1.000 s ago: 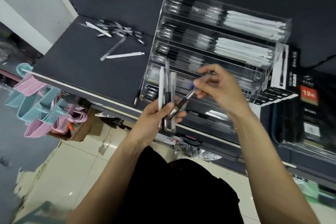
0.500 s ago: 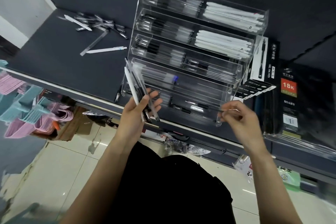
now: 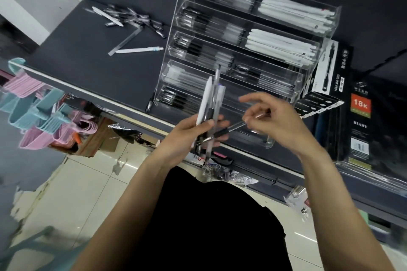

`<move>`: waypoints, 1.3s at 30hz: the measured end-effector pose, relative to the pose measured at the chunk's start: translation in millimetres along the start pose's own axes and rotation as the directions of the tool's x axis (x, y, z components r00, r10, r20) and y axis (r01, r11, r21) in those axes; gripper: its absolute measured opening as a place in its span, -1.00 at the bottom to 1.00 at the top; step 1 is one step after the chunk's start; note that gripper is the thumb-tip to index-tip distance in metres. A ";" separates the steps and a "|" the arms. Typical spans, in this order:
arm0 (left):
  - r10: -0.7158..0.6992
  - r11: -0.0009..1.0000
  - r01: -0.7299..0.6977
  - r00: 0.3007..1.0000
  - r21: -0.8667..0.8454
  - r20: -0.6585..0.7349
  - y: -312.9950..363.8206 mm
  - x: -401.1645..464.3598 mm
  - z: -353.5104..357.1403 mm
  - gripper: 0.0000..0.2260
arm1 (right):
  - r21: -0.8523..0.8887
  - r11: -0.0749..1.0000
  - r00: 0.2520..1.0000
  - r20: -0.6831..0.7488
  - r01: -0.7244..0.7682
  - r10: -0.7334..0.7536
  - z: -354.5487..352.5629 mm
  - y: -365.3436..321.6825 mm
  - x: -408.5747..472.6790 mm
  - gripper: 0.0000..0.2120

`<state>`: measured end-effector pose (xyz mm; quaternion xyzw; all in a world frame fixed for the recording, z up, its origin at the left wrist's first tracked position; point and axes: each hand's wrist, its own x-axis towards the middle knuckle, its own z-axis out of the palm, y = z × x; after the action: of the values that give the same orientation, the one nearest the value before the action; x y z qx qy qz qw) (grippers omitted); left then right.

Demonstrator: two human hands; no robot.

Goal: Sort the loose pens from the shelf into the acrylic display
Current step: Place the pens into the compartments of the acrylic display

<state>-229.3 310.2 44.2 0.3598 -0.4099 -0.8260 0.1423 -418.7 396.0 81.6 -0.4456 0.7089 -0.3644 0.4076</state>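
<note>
My left hand (image 3: 187,136) grips a bundle of pens (image 3: 209,105), white and clear ones, standing upright in front of the tiered acrylic display (image 3: 306,81). My right hand (image 3: 277,121) pinches one clear pen with a black grip (image 3: 236,127), its tip end lying against the bundle. The display on the dark shelf (image 3: 99,68) has several tiers with black-capped pens on the left and white pens on the right. A heap of loose pens (image 3: 134,17) lies at the shelf's back left, with a white pen (image 3: 138,50) and a clear one (image 3: 125,42) nearer.
Black pen boxes (image 3: 326,72) and a boxed diary (image 3: 361,121) stand right of the display. A single pen (image 3: 149,103) lies at the display's left foot. Pink and blue hangers (image 3: 37,114) hang below the shelf edge at the left. Tiled floor lies below.
My right hand came back from the display's lower right corner to the bundle and now pinches a black-grip pen there. My left hand shifted right, bundle more upright.
</note>
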 end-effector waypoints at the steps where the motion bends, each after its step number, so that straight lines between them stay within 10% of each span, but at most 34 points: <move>1: -0.030 0.999 0.029 0.998 0.019 0.048 -0.1 -1.7 1.4 -0.76 | 0.028 1.000 1.000 -0.002 -0.005 0.005 0.8 -3.0 4.6 -0.57; 8: -0.082 0.996 0.087 0.978 -0.019 0.190 -0.8 -12.6 1.4 -0.73 | 0.212 0.975 0.998 0.007 -0.064 0.064 9.7 -15.9 19.3 -0.38; 16: -0.048 0.995 0.066 0.975 -0.075 0.218 -6.4 -19.6 -0.7 -0.72 | 0.131 0.991 0.999 0.027 -0.024 0.020 15.2 -17.8 17.1 -0.72; 25: 0.147 0.891 -0.150 0.988 -0.429 -0.041 -5.5 -12.4 -5.2 -0.70 | 0.616 0.787 0.982 -0.156 0.016 0.102 19.5 0.0 1.0 -0.88; 39: 0.095 0.994 -0.097 0.994 0.047 0.055 -10.7 -9.4 13.5 -0.78 | -0.105 0.993 0.993 -0.095 0.058 -0.068 21.9 -29.1 22.7 -0.77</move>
<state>-231.7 329.6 45.8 0.3214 -0.4508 -0.8168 0.1621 -395.4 361.8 92.7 -0.4696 0.7315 -0.3618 0.3369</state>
